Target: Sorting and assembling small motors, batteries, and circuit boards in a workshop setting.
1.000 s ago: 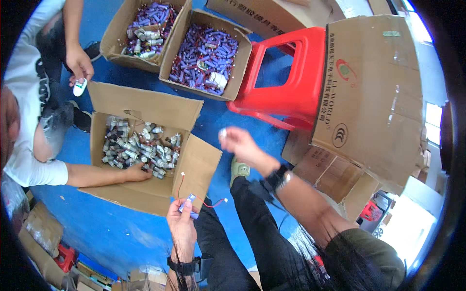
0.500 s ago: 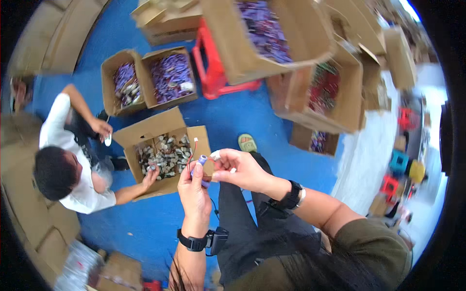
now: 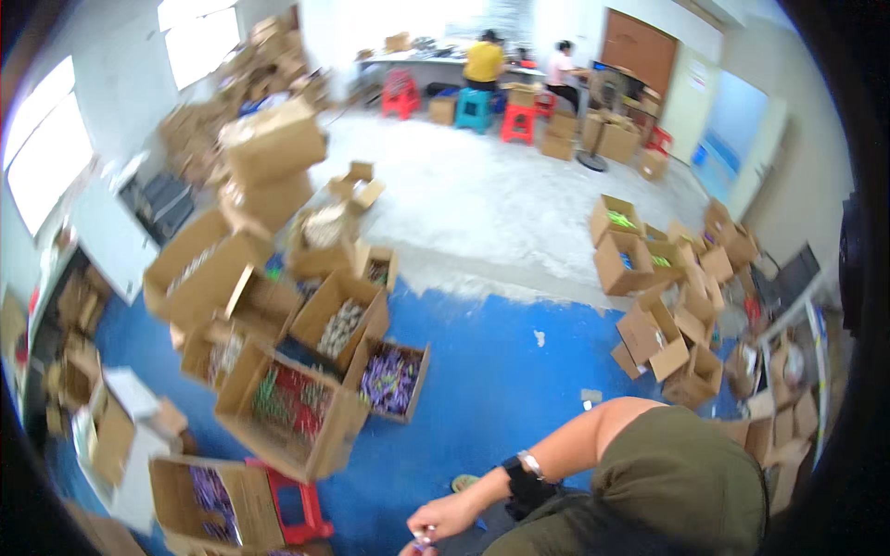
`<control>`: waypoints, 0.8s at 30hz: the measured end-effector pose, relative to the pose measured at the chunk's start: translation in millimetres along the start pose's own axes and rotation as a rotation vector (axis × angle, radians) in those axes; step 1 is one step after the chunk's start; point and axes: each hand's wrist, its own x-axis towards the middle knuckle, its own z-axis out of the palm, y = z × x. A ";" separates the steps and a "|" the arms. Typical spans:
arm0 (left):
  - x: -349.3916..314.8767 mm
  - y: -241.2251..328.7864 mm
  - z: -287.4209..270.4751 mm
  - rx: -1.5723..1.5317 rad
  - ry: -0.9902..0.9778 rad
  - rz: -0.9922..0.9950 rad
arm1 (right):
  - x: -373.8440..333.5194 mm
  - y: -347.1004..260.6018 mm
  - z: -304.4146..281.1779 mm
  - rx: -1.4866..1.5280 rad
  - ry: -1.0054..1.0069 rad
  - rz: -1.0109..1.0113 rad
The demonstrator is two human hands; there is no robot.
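At the lower edge my right hand (image 3: 451,515) is closed, its fingertips pinched at a small purple battery pack (image 3: 423,547). Only a little of my left hand (image 3: 409,550) shows, cut off by the lower edge, with its fingers against the same pack. The pack is small and blurred here, so its wires cannot be made out. A black strap and a pale band circle my right wrist.
Left of my hands, a carton of purple packs (image 3: 215,505) sits by a red stool (image 3: 301,505). Beyond stand a carton of red and green parts (image 3: 297,408) and a smaller purple-filled carton (image 3: 389,380). More cartons (image 3: 654,334) stand at right. People (image 3: 483,63) work at a far table.
The view has swung right and up toward the far room. My hands now lie at the lower edge, the left mostly out of frame. The nearby co-worker is no longer in view.
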 end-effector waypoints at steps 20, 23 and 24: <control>202.9 137.0 379.6 0.472 -1.359 0.405 | -392.1 -15.5 -105.1 0.254 0.985 0.415; 254.5 165.7 446.2 0.623 -1.271 0.355 | -449.8 15.3 -161.1 0.209 1.035 0.457; 269.9 174.4 465.3 0.643 -1.183 0.312 | -466.5 12.7 -185.4 0.081 1.102 0.459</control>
